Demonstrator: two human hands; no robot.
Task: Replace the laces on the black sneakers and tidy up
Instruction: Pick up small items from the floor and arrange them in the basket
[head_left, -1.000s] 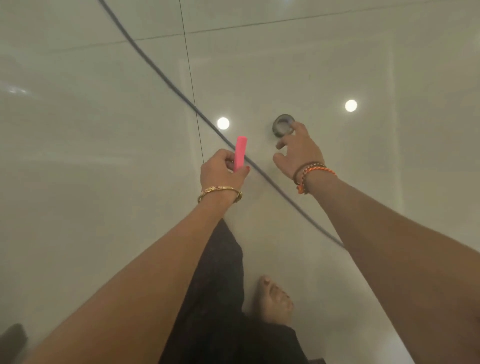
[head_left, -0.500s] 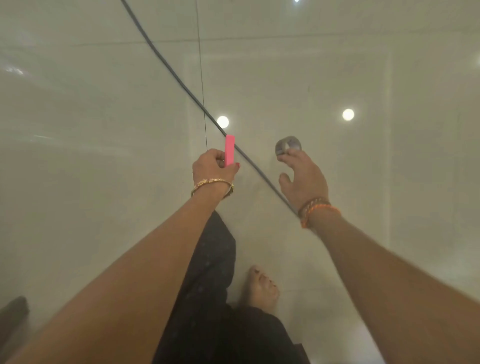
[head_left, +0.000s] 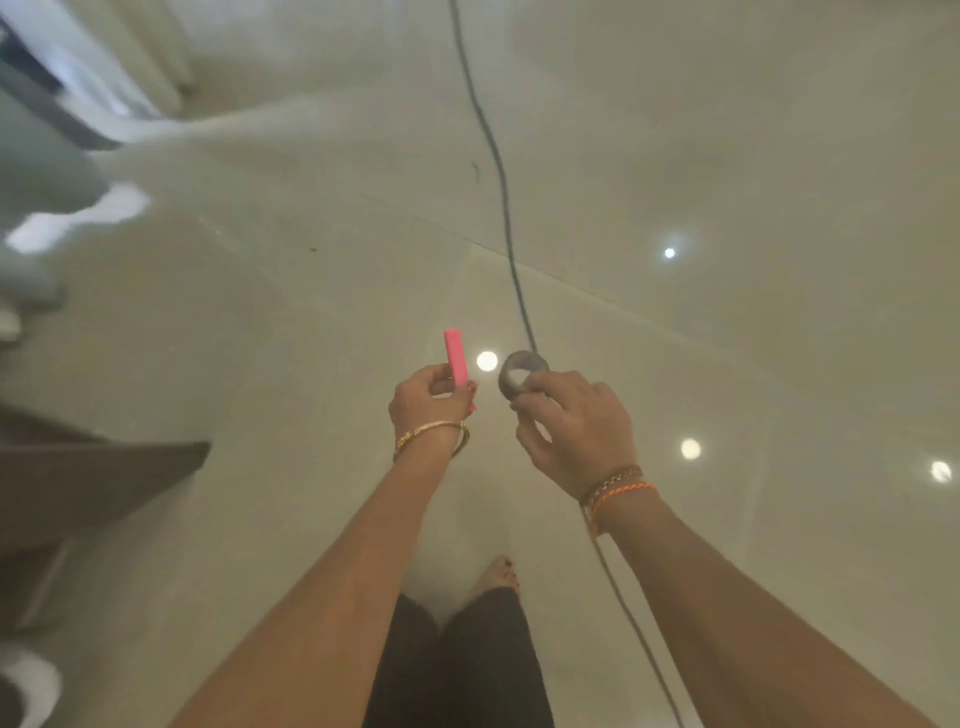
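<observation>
My left hand (head_left: 428, 397) grips a small pink stick-shaped object (head_left: 455, 357) that points upward. My right hand (head_left: 571, 431) pinches a grey ring-shaped roll (head_left: 521, 373) between thumb and fingers, just right of the pink object. Both hands are held out in front of me over a glossy pale tiled floor (head_left: 727, 156). No sneakers or laces are in view.
A dark cable (head_left: 498, 171) runs across the floor from the top, passes behind my right hand and continues to the bottom right. A dark wooden furniture edge (head_left: 98, 483) juts in at the left. My bare foot (head_left: 501, 574) and dark trousers are below.
The view swung so that furniture at the left came in. My right hand lifted the grey roll off the floor and now holds it up beside the pink object.
</observation>
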